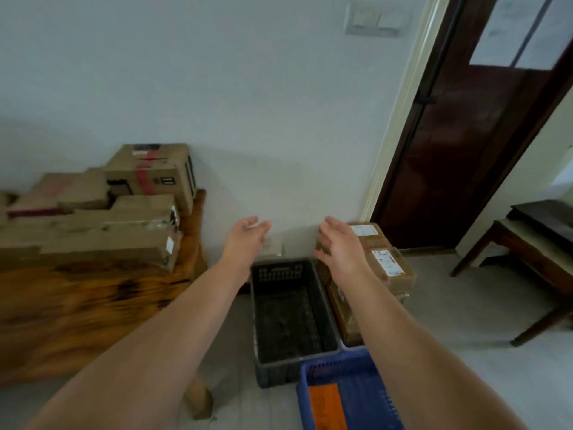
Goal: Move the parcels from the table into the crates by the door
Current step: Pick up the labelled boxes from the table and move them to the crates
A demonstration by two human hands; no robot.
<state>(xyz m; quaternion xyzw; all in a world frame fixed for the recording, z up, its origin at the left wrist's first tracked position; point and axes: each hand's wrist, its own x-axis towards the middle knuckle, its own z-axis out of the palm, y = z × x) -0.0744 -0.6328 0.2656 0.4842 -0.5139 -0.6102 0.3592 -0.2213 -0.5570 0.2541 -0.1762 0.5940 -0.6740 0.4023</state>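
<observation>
Left hand (248,240) and right hand (341,248) both spread, holding nothing — cardboard parcels (93,240) look stiff, probably lightish — I'd grip opposite sides.

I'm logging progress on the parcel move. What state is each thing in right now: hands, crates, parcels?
Left hand: open, holds nothing.
Right hand: open, holds nothing.
Black crate: on the floor, empty.
Blue crate: on the floor, holds an orange item.
Table parcels: stacked, no hand on them.
Floor parcels: stacked beside the black crate.
</observation>
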